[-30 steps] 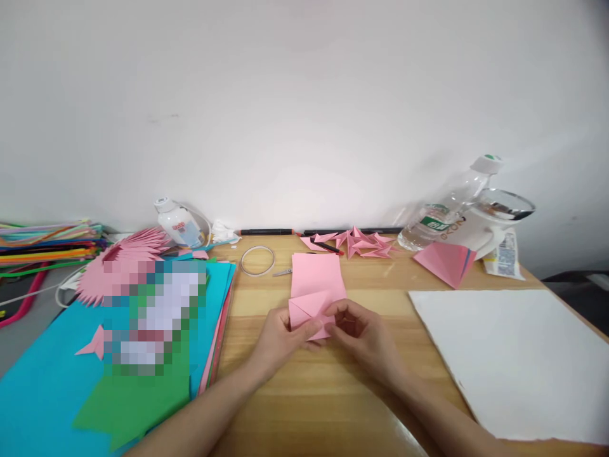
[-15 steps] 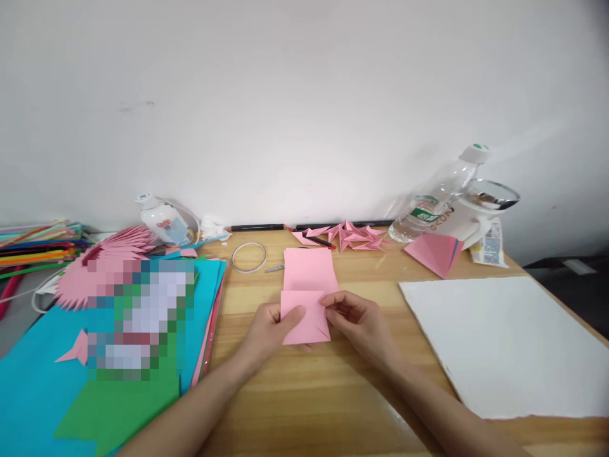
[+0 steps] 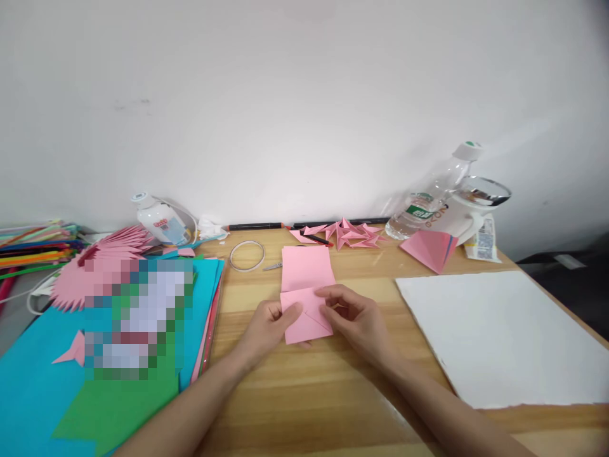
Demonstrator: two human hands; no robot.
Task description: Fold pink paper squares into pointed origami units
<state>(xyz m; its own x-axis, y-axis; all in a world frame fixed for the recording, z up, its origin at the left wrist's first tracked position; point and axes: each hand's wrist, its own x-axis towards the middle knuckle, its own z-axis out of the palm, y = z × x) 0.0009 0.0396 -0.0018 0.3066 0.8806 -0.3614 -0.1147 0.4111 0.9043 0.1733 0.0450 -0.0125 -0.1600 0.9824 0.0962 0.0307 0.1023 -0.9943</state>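
Note:
Both hands hold a square of pink paper [image 3: 304, 320] just above the table, with a diagonal crease line across its lower right. My left hand [image 3: 270, 325] grips its left edge, thumb on top and fingers underneath, one fingertip peeking out below the bottom edge. On the other side, my right hand [image 3: 359, 320] pinches the right edge between thumb and bent fingers. Just behind lies a stack of pink paper [image 3: 308, 265], its near end partly covered by the held square. Small scissors [image 3: 273, 266] poke out beside the stack, mostly hidden.
Folded pink pieces [image 3: 349, 235] and black pens [image 3: 255, 226] lie along the wall, near a tape ring [image 3: 247, 256]. At right are a water bottle [image 3: 419, 209], a mug [image 3: 471, 212] and a white board [image 3: 504, 343]. Blue sheets [image 3: 33, 387] and a pink paper fan [image 3: 102, 266] lie left.
The held pink square has tilted slightly, its right side rising. The right fingers have shifted a little inward over its upper right edge, and the crease line shows longer. The view has shifted slightly.

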